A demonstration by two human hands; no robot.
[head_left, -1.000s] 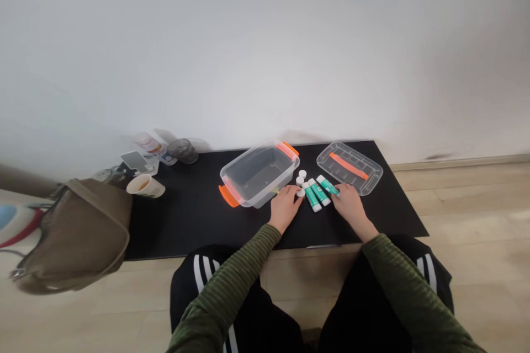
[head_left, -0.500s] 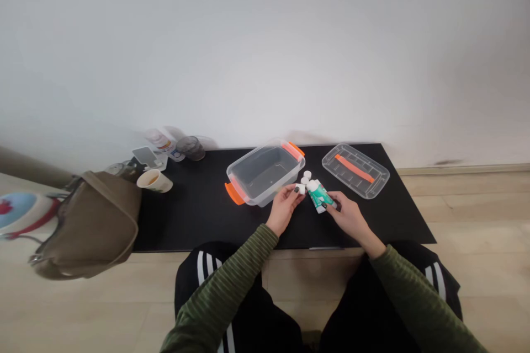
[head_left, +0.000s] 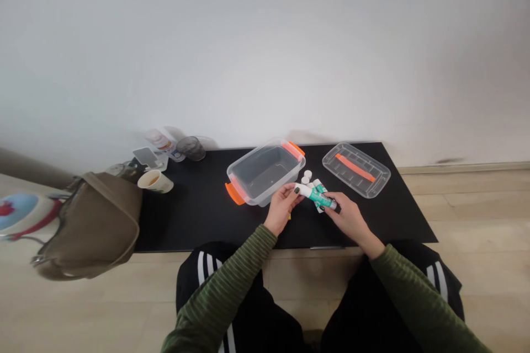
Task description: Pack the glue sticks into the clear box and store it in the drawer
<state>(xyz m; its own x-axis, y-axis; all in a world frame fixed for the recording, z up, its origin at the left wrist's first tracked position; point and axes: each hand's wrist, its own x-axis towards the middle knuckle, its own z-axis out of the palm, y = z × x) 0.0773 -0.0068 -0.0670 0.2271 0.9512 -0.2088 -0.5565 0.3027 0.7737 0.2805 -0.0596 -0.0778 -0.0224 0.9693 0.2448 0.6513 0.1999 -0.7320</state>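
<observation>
Both hands meet over the black mat (head_left: 199, 220) just in front of the clear box. My left hand (head_left: 283, 207) pinches the white end of a teal-and-white glue stick (head_left: 316, 197), and my right hand (head_left: 346, 216) grips its teal end. Partly hidden behind that stick, at least one more teal stick (head_left: 319, 185) lies under my right fingers. Two small white round caps (head_left: 307, 175) stand just beyond. The clear plastic box (head_left: 265, 171) with orange handles sits left of my hands, and its interior shows no contents. A clear lid (head_left: 356, 162) with an orange strip lies to the right.
Far left on the mat stand a paper cup (head_left: 155, 181), a dark glass (head_left: 190, 148) and a bottle (head_left: 160, 142). An olive bag (head_left: 93, 226) overlaps the mat's left edge. The mat ends at the wall behind and the wooden floor in front.
My hands have come together and lifted a glue stick off the mat. It has swung from pointing toward me to lying crosswise between my hands. The view has shifted slightly since the oldest frame.
</observation>
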